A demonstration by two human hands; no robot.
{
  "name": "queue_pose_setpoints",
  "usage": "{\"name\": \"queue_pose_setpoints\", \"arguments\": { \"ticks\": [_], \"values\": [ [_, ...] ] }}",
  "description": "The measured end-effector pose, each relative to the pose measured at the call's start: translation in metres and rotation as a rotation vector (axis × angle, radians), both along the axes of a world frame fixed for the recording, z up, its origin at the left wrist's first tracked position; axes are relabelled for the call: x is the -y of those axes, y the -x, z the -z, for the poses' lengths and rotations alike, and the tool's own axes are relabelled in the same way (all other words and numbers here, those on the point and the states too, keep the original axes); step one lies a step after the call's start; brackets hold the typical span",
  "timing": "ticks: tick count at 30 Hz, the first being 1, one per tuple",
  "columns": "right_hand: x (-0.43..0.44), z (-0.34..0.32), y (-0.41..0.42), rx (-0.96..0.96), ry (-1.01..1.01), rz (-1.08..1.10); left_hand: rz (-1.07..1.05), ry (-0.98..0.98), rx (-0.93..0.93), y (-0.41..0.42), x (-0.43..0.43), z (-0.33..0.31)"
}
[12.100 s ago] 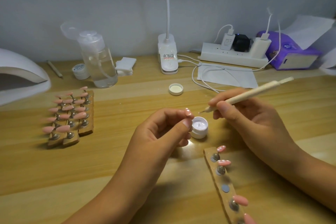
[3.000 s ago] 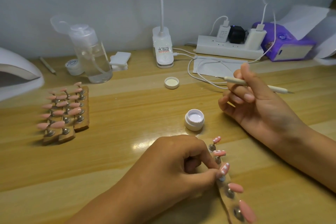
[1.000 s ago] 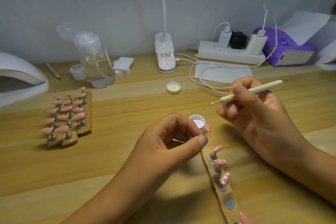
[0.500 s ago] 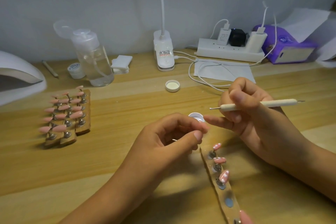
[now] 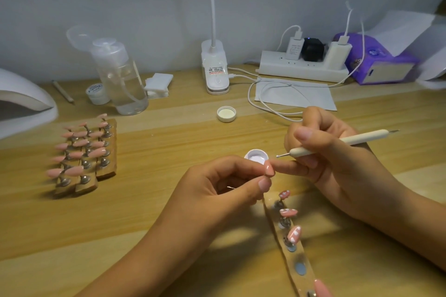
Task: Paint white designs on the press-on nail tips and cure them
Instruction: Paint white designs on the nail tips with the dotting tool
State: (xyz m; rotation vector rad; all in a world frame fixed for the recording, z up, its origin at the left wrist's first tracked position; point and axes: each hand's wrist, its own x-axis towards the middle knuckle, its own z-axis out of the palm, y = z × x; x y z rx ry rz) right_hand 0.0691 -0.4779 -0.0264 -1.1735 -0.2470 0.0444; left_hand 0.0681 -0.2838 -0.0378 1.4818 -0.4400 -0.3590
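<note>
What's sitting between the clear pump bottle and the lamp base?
In the head view, a small stack of white pads lies between the pump bottle and the lamp base.

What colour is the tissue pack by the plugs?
The tissue pack is purple, clearest in the head view.

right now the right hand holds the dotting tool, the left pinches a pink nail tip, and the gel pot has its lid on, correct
No: the head view shows the gel pot open, a white lid lying apart behind it. The right hand holds the dotting tool and the left hand pinches a pink nail tip.
</note>
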Motion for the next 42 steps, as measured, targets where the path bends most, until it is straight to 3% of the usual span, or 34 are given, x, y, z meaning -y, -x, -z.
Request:
{"name": "queue_pose_setpoints", "arguments": {
  "ticks": [42],
  "values": [
    [-0.0040,-0.0016,0.0015,-0.025,0.023,-0.014,0.028,0.002,0.016,0.0013,0.0004,0.0001]
  ]
}}
